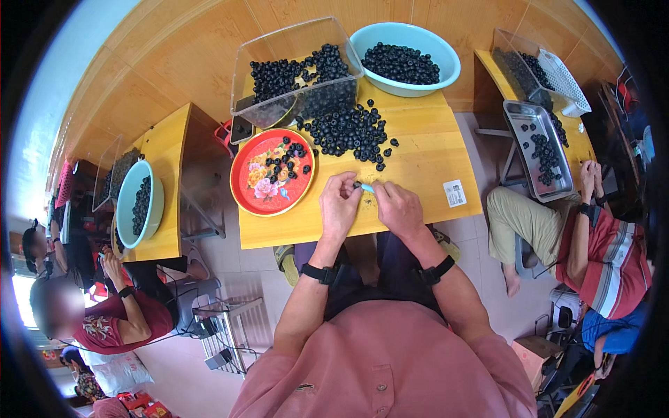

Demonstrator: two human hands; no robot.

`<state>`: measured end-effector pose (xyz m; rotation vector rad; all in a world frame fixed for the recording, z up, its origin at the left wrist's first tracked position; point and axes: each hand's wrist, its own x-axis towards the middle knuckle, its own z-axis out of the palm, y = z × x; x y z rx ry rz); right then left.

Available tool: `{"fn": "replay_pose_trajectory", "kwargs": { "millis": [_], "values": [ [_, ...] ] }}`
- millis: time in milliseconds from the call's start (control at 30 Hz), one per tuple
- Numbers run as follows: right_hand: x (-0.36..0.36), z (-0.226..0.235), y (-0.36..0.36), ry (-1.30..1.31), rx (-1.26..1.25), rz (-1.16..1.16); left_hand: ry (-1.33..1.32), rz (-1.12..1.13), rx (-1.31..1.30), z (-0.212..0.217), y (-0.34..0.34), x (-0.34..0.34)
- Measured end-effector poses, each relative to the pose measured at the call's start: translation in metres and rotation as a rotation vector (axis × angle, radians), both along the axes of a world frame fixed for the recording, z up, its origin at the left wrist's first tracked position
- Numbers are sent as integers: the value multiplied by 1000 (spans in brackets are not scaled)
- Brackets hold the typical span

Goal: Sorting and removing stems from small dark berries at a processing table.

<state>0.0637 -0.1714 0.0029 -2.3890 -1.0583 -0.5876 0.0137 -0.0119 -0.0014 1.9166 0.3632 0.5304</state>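
My left hand pinches a small black round piece between thumb and fingers, above the near part of the yellow table. Closed around a small light-blue tool, my right hand holds its end against that piece; its tip is too small to make out. Dark crumbs lie just beyond my fingers. A loose heap of black ring-shaped pieces spreads farther up the table. To the left of my hands sits a red flowered round tray with several such pieces on it.
A clear plastic bin and a light-blue basin, both holding black pieces, stand at the table's far side. A white label lies at the right. Co-workers sit at side tables, near a metal tray and another basin.
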Motion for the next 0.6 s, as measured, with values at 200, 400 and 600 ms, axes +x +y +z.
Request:
{"fn": "replay_pose_trajectory", "kwargs": {
  "millis": [200,400,600],
  "values": [
    [0,0,0,2,-3,-5,21,6,-26,2,-1,0],
    [0,0,0,7,0,3,14,4,-61,1,-1,0],
    [-1,4,0,29,-4,-15,6,-13,-31,-5,1,0]
  ]
}}
